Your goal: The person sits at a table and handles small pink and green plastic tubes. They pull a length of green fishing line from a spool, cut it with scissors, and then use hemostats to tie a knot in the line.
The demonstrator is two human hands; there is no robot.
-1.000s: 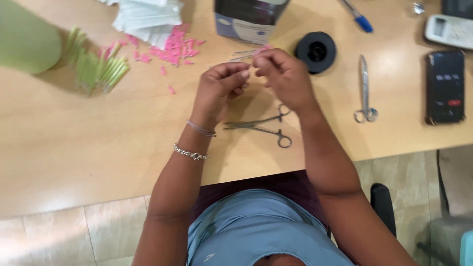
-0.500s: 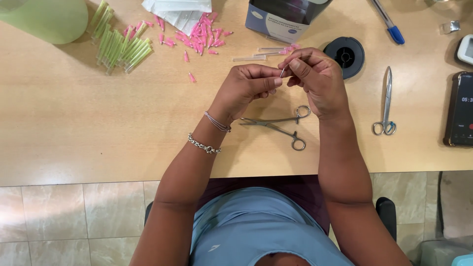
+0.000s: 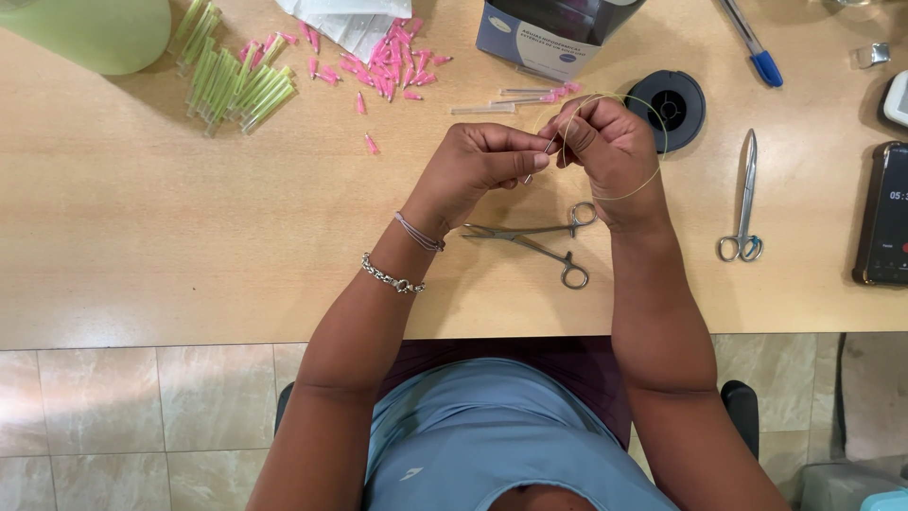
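Observation:
My left hand (image 3: pixel 482 163) and my right hand (image 3: pixel 605 147) meet above the wooden table (image 3: pixel 142 237), fingertips pinched together. Between them is a small thin needle-like piece, and a thin yellowish wire loop (image 3: pixel 653 175) curls around my right hand. Both hands grip this wire and the small piece. A black wire spool (image 3: pixel 673 99) lies just beyond my right hand. Open steel forceps (image 3: pixel 539 237) rest on the table under my wrists.
Green tubes (image 3: pixel 232 80) and pink caps (image 3: pixel 392 57) lie scattered at the far left. A grey-blue box (image 3: pixel 549 33), clear tubes (image 3: pixel 492 104), a blue pen (image 3: pixel 752 43), closed steel forceps (image 3: pixel 745 199), a phone (image 3: pixel 884 213) and a green container (image 3: pixel 95 33) surround the hands.
The view has shifted so the table items sit lower and further right. My hands stay pinched together, and the wire loop now shows around my right hand.

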